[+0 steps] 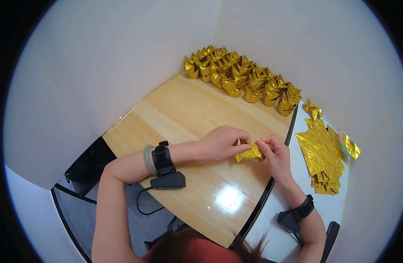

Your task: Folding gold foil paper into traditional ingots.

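Note:
A small piece of folded gold foil paper (250,153) is pinched between both hands above the wooden table, near its right edge. My left hand (223,143) grips its left end between thumb and fingers, with a ring on one finger. At the right end, my right hand (275,156) holds the paper by thumb and fingertips. Parts of the fold are covered by my fingers. Further back, several folded gold paper ingots (234,83) stand packed in rows. Flat gold foil sheets (317,144) lie in an overlapping pile to the right of my right hand.
The light wood tabletop (166,105) meets a white surface (276,210) along a dark edge strip. On the white surface are a single folded gold piece (313,108) and a teal and white band (344,147) by the sheets. Pale walls (122,52) close in the back and sides.

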`<state>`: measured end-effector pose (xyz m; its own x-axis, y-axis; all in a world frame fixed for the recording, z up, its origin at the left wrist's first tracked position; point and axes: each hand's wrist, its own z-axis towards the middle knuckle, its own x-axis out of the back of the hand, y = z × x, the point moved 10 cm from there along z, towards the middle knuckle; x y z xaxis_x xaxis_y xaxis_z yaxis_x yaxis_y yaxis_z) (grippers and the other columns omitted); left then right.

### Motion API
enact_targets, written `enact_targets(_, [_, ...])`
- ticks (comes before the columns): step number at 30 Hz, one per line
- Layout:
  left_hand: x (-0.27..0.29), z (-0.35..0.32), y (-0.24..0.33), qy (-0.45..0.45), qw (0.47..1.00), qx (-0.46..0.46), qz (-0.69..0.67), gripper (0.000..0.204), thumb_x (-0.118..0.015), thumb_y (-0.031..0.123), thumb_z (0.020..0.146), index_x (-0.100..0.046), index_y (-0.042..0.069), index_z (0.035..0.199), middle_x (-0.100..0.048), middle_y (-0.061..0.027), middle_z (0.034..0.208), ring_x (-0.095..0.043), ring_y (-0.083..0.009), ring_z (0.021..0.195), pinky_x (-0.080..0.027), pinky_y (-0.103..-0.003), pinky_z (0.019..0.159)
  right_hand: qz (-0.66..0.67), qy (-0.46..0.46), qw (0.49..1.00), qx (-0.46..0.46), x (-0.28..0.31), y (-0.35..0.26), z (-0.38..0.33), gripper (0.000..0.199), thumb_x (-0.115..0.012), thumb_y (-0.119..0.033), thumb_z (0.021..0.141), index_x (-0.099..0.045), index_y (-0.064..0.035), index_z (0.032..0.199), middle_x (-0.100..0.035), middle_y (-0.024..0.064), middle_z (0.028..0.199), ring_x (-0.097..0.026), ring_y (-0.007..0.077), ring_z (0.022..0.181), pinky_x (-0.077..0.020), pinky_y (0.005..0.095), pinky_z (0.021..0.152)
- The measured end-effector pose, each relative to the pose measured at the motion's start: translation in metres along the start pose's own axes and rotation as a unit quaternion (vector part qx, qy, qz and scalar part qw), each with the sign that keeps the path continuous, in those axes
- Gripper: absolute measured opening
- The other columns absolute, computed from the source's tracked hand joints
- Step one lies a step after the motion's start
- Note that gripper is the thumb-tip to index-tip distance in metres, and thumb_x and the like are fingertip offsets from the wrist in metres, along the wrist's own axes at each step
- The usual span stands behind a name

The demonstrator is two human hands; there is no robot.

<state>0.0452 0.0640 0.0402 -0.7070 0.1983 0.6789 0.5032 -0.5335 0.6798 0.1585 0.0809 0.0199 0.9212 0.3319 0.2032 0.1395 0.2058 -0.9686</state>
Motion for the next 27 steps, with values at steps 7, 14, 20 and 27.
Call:
enact_targets(7, [0.018, 0.000, -0.007, 0.124, 0.986, 0.002, -0.113, 0.011, -0.065, 0.014, 0.080, -0.062, 0.005, 0.084, -0.059, -0.0069, 0.073, -0.055, -0.0223, 0.068, -0.045, -0.031, 0.061, -0.012, -0.043, 0.999, -0.010, -0.003, 0.007, -0.002, 0.018, -0.055, -0.017, 0.092, -0.058, 0.0005, 0.089, -0.063, 0.0054, 0.067, -0.060, 0.0104, 0.059, -0.0482, 0.0207, 0.053])
enact_targets(14, [0.029, -0.002, 0.002, 0.169, 0.984, -0.028, -0.039, 0.013, -0.070, 0.015, 0.073, -0.063, 0.006, 0.079, -0.057, -0.0045, 0.078, -0.053, -0.0203, 0.082, -0.044, -0.031, 0.070, 0.015, 0.002, 1.000, -0.007, 0.006, 0.010, 0.000, 0.013, -0.057, -0.012, 0.090, -0.060, 0.0009, 0.088, -0.064, 0.0060, 0.068, -0.061, 0.0105, 0.058, -0.0482, 0.0206, 0.053])
enact_targets(20, [0.027, -0.001, 0.004, 0.162, 0.983, -0.068, -0.048, 0.012, -0.070, 0.014, 0.074, -0.067, 0.007, 0.082, -0.060, -0.0047, 0.077, -0.054, -0.0197, 0.080, -0.044, -0.031, 0.070, -0.018, 0.018, 0.999, 0.035, 0.004, -0.001, -0.002, 0.011, -0.059, -0.010, 0.088, -0.061, 0.0007, 0.089, -0.064, 0.0064, 0.069, -0.061, 0.0102, 0.059, -0.0479, 0.0201, 0.053])
enact_targets(27, [-0.001, 0.008, -0.034, 0.070, 0.919, 0.076, -0.381, 0.014, -0.067, 0.016, 0.083, -0.065, 0.005, 0.092, -0.062, 0.0015, 0.078, -0.052, -0.0075, 0.069, -0.041, -0.021, 0.062, 0.267, -0.045, 0.957, -0.104, 0.000, 0.033, 0.003, 0.023, -0.050, -0.025, 0.094, -0.057, -0.0048, 0.100, -0.062, 0.0037, 0.081, -0.058, 0.0082, 0.067, -0.0459, 0.0216, 0.060])
